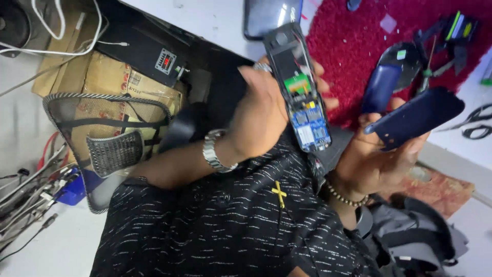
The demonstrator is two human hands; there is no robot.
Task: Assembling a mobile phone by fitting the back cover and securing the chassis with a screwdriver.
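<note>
My left hand (pixel 261 110) grips the opened black handset with its bare blue circuit board (pixel 300 87). My right hand (pixel 376 154) clasps the dark blue plastic back cover (pixel 417 117). Left of them, a brown cardboard box (pixel 110 77) sits under a small black device with a square red-lit panel (pixel 148 51).

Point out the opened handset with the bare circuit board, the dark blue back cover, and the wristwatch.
Opened handset (pixel 302 97), head view: on the circuit board, mid-body.
Dark blue back cover (pixel 417 117), head view: on its flat outer face.
Wristwatch (pixel 212 152), head view: on the metal band at the wrist.
</note>
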